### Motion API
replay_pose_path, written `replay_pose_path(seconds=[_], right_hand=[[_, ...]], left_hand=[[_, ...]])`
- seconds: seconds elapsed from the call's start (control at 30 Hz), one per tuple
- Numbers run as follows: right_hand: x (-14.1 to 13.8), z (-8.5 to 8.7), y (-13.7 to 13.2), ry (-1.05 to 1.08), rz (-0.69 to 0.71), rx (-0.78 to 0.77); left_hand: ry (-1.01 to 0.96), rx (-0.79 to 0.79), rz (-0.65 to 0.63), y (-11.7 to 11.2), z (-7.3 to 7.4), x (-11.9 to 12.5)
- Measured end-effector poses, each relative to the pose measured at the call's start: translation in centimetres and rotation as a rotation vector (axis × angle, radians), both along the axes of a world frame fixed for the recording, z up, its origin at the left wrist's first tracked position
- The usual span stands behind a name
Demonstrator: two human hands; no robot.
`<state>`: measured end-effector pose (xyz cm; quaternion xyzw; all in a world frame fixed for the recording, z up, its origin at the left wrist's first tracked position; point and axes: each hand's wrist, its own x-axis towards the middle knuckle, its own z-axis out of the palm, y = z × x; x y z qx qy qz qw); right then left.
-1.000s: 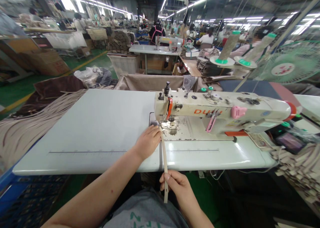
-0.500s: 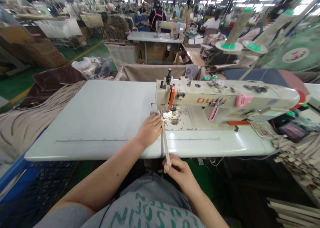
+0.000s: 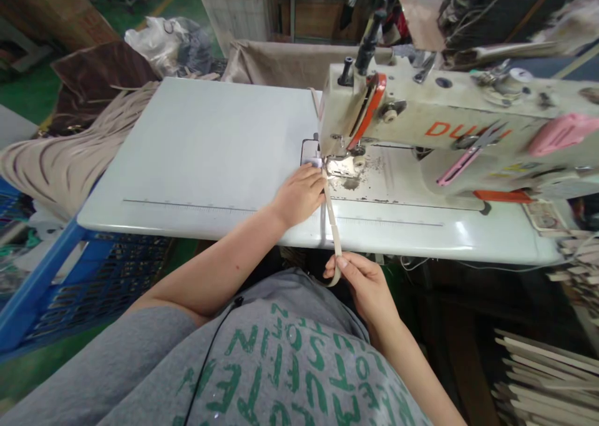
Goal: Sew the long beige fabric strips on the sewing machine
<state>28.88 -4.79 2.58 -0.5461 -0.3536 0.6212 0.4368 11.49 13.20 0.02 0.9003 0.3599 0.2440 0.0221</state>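
Note:
A narrow beige strip (image 3: 332, 217) runs from under the needle area of a white sewing machine (image 3: 397, 120) toward my body. My left hand (image 3: 302, 192) lies flat on the tabletop just left of the presser foot, fingers stretched out and fingertips beside the strip. Below the table's front edge, my right hand (image 3: 358, 276) pinches the strip between thumb and fingers, and its free end curls under the hand. Behind the machine head, another stretch of strip (image 3: 315, 101) shows on the table's far side.
Pink-handled snips (image 3: 468, 154) hang on the machine body. A bundle of beige strips (image 3: 84, 142) drapes over the table's left side, above a blue crate (image 3: 93, 276). More strips (image 3: 547, 376) are stacked at lower right. A fabric-lined bin (image 3: 299, 67) stands behind the table.
The view has tilted down and come closer. A stretch of strip now shows behind the machine head, and the end at my right hand now curls. My left hand stays by the presser foot.

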Motion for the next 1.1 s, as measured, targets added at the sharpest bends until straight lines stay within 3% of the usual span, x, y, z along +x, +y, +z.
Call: replay_pose_path(seconds=[0.63, 1.1], right_hand=[[-0.4, -1.0, 0.2, 0.039, 0.085, 0.016], [-0.1, -2.8, 0.3, 0.016, 0.112, 0.040]], left_hand=[[-0.034, 0.048, -0.004, -0.3, -0.5, 0.1], [-0.057, 0.006, 0.061, 0.2, -1.1, 0.3]])
